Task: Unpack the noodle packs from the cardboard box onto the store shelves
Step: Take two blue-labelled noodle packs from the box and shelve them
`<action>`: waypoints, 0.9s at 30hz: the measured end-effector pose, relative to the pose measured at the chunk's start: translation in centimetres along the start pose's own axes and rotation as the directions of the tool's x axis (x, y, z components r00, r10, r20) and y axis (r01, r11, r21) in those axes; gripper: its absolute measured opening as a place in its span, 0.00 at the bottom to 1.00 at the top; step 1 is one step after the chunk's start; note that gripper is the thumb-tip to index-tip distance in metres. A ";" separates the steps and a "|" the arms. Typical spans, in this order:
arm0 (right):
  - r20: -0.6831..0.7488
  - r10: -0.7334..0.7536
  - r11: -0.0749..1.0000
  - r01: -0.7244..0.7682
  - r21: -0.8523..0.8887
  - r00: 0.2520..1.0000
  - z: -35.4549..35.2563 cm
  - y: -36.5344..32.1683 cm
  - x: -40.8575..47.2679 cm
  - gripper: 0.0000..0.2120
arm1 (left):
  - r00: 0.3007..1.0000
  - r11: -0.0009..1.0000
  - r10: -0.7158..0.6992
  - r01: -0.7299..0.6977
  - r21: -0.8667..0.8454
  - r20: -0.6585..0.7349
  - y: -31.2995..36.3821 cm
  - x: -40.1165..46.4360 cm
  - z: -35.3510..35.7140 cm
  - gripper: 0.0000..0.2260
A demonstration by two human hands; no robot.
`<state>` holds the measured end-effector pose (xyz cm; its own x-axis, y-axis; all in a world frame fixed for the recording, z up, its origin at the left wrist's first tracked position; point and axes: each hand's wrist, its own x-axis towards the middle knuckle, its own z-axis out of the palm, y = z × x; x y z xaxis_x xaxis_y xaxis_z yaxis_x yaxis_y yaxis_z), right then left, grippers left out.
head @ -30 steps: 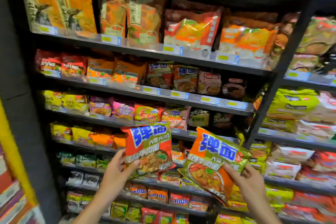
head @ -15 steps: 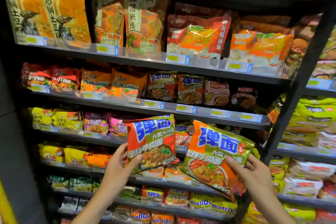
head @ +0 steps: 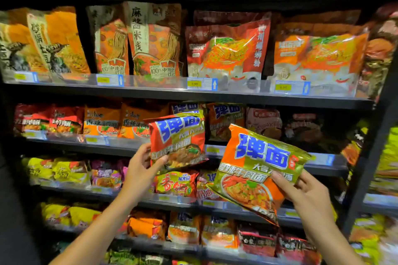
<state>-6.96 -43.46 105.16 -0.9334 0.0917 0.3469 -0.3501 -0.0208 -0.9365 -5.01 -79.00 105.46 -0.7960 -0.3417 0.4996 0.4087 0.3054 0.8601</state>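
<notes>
My left hand (head: 139, 166) grips a red noodle pack (head: 177, 139) with blue lettering by its lower left corner, upright in front of the second shelf (head: 120, 146). Behind it stand matching packs (head: 226, 119) on that shelf. My right hand (head: 305, 191) holds an orange and green noodle pack (head: 256, 170), tilted, by its lower right edge, lower and to the right. The cardboard box is out of view.
Black shelves hold rows of noodle packs behind clear rails with price tags. Tall bags (head: 150, 41) fill the upper shelf. A black upright post (head: 374, 148) divides this bay from another stocked bay at the right. A dark wall stands at the left.
Both hands have risen with their packs, from the level of the third and fourth shelves to the second shelf. The view has tilted up and moved closer.
</notes>
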 end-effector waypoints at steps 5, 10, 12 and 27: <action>-0.029 -0.025 1.000 0.025 0.004 0.999 0.2 -0.3 1.8 0.14 | 0.996 0.996 0.091 -0.091 -0.023 -0.020 -1.2 5.6 0.8 0.16; -0.055 -0.038 0.999 0.038 -0.006 0.998 0.2 -0.4 3.5 0.14 | 0.986 0.987 0.159 -0.159 0.014 -0.058 -3.0 9.7 1.9 0.17; -0.062 -0.055 0.998 0.055 0.004 0.997 0.4 -0.4 4.0 0.15 | 0.982 0.983 0.181 -0.180 0.035 -0.054 -3.7 11.1 2.4 0.18; -0.098 0.013 0.999 -0.008 0.054 0.995 1.2 1.3 5.3 0.18 | 0.984 0.520 -0.177 0.065 0.852 0.033 -4.3 16.7 6.2 0.11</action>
<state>-12.45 -44.22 105.86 -0.9258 0.1886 0.3275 -0.3462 -0.0753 -0.9351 -22.86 -80.50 109.48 -0.8700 -0.3611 0.3358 -0.2198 0.8936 0.3915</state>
